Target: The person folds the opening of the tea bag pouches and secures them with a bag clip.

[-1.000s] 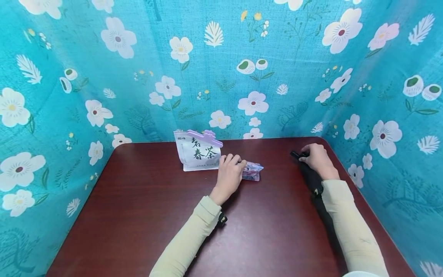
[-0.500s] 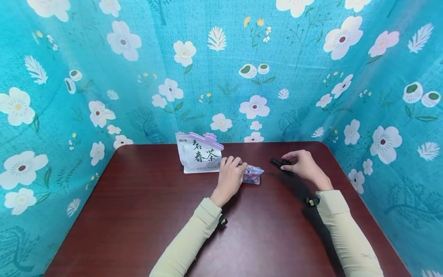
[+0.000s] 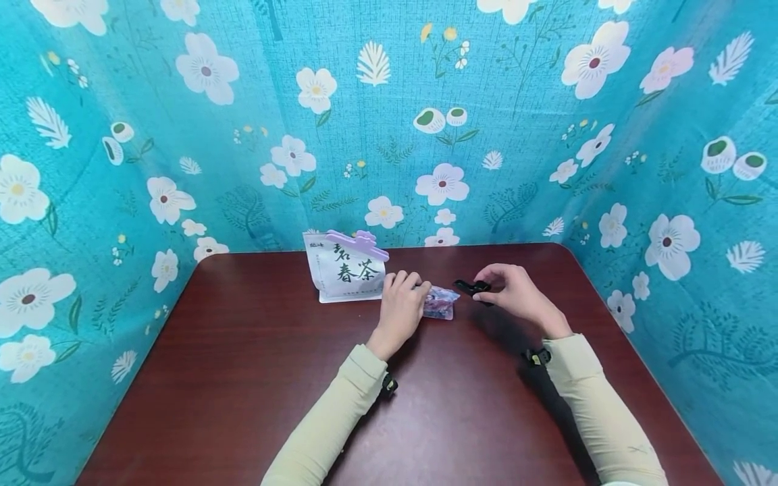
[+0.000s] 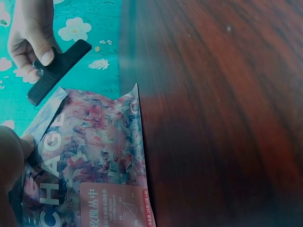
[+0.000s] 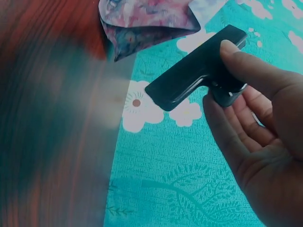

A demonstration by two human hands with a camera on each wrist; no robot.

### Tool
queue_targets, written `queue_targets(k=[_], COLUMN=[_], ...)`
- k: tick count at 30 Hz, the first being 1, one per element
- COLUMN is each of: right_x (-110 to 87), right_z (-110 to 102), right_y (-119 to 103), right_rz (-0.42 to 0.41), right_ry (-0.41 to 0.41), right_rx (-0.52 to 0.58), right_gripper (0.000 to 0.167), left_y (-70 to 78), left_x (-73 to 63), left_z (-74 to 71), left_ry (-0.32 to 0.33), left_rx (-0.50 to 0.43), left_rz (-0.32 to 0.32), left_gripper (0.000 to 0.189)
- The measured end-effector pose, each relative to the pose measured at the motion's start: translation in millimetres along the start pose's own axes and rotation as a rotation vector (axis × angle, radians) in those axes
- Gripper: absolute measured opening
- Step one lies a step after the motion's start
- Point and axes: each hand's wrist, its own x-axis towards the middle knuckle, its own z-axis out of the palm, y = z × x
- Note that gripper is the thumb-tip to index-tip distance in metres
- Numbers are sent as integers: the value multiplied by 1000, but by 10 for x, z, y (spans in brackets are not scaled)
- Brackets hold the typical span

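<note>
A pink and blue patterned tea pouch [image 4: 99, 142] stands on the table, its top folded over. My left hand [image 3: 402, 307] grips that folded top; in the left wrist view the thumb [image 4: 14, 151] lies along the fold. A black bag clip [image 5: 199, 71] is pinched between the thumb and fingers of my right hand [image 3: 516, 297]. The clip is held in the air just right of the pouch, apart from it. In the right wrist view the pouch's near end [image 5: 151, 19] shows beyond the clip.
To the left of the pouch stands a white tea bag [image 3: 346, 273] with dark lettering, a purple clip [image 3: 358, 244] across its top. The dark red wooden table [image 3: 255, 378] ends at the back against a blue flowered curtain [image 3: 255, 135].
My right hand has carried the black clip leftward from the table's right side, close to the pouch. The left hand has kept its place on the pouch.
</note>
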Motion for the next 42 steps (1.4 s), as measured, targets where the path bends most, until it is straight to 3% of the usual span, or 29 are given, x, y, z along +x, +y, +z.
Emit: queue_targets(k=[8, 23, 42], right_x=[42, 3, 24], right_z=[64, 127, 112], right_y=[-73, -4, 31], right_rz=[-93, -94, -167], right_ry=[15, 42, 53], right_rx=[41, -15, -41], right_gripper=[29, 27, 29], left_y=[-11, 30, 36], left_x=[1, -9, 13], left_z=[-10, 15, 4], left_ry=[6, 1, -25], left_rx=[17, 17, 4], left_rz=[-24, -20, -34], left_gripper=[13, 14, 15])
